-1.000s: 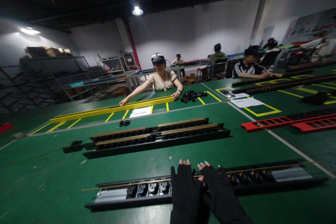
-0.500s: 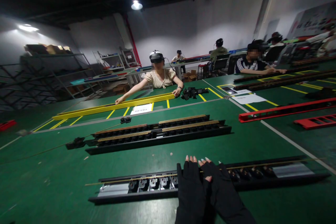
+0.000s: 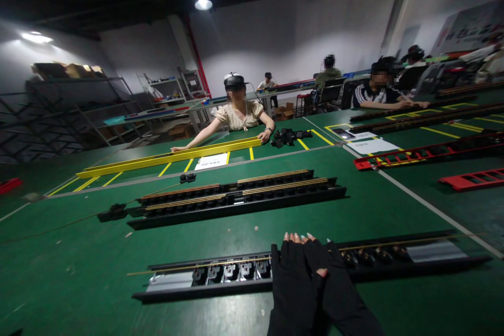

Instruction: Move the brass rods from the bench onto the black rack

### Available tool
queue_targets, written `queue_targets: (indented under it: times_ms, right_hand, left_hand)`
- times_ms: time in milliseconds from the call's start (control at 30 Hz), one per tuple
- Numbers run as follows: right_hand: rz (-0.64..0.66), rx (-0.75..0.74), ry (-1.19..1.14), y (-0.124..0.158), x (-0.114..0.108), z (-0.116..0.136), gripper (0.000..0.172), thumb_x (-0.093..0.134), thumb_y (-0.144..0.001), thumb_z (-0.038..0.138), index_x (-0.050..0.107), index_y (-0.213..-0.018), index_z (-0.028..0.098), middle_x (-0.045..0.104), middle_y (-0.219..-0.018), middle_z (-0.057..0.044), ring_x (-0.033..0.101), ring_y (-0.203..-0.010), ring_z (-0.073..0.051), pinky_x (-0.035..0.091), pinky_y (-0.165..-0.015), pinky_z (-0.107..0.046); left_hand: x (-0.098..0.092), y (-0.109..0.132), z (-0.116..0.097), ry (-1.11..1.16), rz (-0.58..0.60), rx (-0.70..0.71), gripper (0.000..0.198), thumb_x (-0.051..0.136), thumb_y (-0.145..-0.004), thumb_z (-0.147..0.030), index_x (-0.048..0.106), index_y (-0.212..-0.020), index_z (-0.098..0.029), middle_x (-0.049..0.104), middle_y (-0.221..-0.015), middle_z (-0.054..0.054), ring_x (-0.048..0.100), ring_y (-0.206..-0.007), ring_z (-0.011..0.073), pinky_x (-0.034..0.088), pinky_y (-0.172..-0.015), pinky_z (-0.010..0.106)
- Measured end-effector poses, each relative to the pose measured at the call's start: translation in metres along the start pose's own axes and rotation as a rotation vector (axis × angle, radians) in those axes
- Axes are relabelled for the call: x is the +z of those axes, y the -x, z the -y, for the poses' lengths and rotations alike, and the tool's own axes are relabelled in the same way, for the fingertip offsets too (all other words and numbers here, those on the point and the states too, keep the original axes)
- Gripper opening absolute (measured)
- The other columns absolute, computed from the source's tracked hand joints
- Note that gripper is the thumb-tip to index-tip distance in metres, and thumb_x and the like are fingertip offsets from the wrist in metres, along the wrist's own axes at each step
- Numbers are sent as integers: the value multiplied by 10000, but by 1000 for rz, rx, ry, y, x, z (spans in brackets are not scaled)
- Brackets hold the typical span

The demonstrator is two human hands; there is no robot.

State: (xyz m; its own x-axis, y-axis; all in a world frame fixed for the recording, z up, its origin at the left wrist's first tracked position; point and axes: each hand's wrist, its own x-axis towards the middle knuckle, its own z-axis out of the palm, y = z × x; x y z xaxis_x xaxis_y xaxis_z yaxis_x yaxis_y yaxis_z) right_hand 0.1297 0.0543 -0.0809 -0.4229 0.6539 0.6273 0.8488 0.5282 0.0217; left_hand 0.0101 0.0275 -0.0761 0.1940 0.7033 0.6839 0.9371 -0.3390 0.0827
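In the head view, my left hand, in a black fingerless glove, lies with its fingers stretched out over the middle of a long black rail. My right hand, gloved the same way, lies flat right beside it, partly touching it. A thin brass rod runs along the rail and passes under the hands. Several black modules sit in the channel, with a silvery flat strip at its left end. What lies beneath my palms is hidden.
Beyond my rail stand further black rails with brass rods on them. A small black part lies at left on a thin rod. Across the table, a co-worker holds a yellow rail. Red rails lie at right.
Both my hands have shifted slightly to the right along the rail, staying flat. A red rail at right has been tilted, its slotted face now showing. The co-worker's left-side hand has shifted slightly.
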Motion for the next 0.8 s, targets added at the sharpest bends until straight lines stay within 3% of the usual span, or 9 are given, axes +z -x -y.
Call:
queue_targets:
  times_ms: [300, 400, 567, 800]
  right_hand:
    - [29, -13, -213, 3, 18, 8, 684, 223, -905, 199, 31, -1561, 198, 525, -1462, -76, 359, -1447, -239, 294, -1146, -529]
    - [52, 8, -150, 11, 29, 5, 715, 227, -884, 139, 25, -1569, 162, 547, -1443, -91, 378, -1436, -203, 322, -1138, -483]
    - [30, 74, 44, 31, 21, -23, 647, 369, -904, 170, 336, -1547, 225, 602, -1390, -89, 488, -1354, -259, 316, -1138, -494]
    - [-39, -82, 165, 33, -5, -43, 494, 475, -940, 332, 548, -1400, 170, 632, -1350, -109, 543, -1280, -257, 294, -1132, -461]
  left_hand:
    - [-3, 1, -1, 29, 15, -33, 682, 474, -943, -597, 429, -1457, -152, 613, -1368, 112, 557, -1267, 273, 440, -1042, 501]
    - [-3, 1, -1, 39, 14, -47, 687, 484, -936, -602, 435, -1450, -150, 630, -1344, 112, 562, -1260, 271, 443, -1046, 503]
    - [0, 2, 0, 50, -14, -49, 685, 515, -931, -584, 447, -1431, -121, 622, -1359, 115, 552, -1276, 258, 427, -1073, 483]
    - [11, 7, 0, 56, -64, -55, 678, 515, -932, -587, 468, -1420, -118, 613, -1367, 133, 576, -1253, 264, 433, -1060, 480]
